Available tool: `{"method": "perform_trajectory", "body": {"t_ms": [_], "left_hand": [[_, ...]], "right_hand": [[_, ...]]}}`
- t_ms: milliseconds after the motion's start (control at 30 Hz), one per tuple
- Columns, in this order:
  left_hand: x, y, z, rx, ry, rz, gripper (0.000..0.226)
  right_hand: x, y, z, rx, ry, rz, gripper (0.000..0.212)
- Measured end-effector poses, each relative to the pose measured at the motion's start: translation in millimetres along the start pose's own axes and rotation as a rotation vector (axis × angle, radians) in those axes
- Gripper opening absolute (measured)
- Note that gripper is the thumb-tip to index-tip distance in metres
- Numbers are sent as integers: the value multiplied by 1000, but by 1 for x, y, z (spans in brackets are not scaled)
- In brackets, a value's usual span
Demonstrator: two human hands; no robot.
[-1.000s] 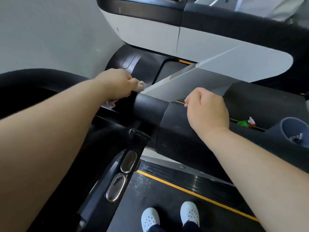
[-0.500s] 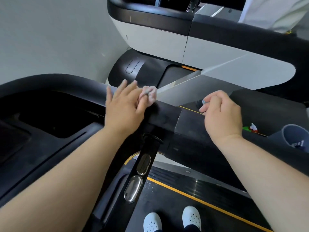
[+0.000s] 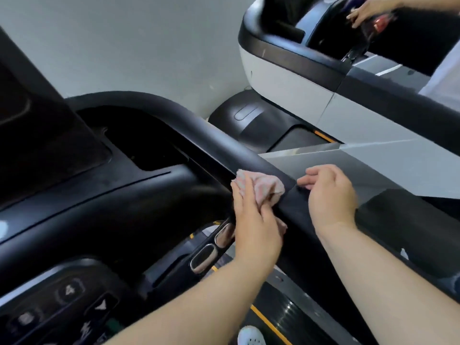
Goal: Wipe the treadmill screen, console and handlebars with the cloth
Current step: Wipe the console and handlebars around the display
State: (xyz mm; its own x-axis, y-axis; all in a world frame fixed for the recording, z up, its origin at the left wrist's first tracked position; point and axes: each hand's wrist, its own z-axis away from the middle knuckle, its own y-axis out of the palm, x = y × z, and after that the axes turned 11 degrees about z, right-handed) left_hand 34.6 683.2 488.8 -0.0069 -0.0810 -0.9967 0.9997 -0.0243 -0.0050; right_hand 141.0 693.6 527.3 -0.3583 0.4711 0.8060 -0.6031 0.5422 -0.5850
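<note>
A crumpled pink cloth (image 3: 265,189) lies on the black right handlebar (image 3: 189,123) of the treadmill. My left hand (image 3: 254,220) holds the cloth against the bar, fingers over it and thumb under its right side. My right hand (image 3: 328,195) hovers just right of the cloth, fingers loosely curled and holding nothing, its fingertips close to the bar. The dark console (image 3: 104,195) with its tray and buttons (image 3: 69,292) fills the left. A corner of the dark screen (image 3: 37,120) shows at the far left.
Metal pulse sensors (image 3: 204,257) sit on a grip below my left hand. A second treadmill (image 3: 293,88) stands at the right, where another person's hand (image 3: 366,11) is on its console. The belt with a yellow stripe (image 3: 271,324) and my white shoe (image 3: 251,336) lie below.
The view has swung left, bringing console and screen into sight. My left hand has slid the cloth a little down the handlebar, with more cloth showing. My right hand has stayed beside it.
</note>
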Motion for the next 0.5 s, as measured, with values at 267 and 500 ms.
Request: {"method": "perform_trajectory", "body": {"t_ms": [267, 500], "left_hand": [[-71, -78, 7, -159, -258, 470, 10], [-146, -167, 40, -465, 62, 346, 49]], "right_hand": [[65, 11, 27, 1171, -184, -302, 29], [132, 30, 82, 1579, -246, -503, 76]]}}
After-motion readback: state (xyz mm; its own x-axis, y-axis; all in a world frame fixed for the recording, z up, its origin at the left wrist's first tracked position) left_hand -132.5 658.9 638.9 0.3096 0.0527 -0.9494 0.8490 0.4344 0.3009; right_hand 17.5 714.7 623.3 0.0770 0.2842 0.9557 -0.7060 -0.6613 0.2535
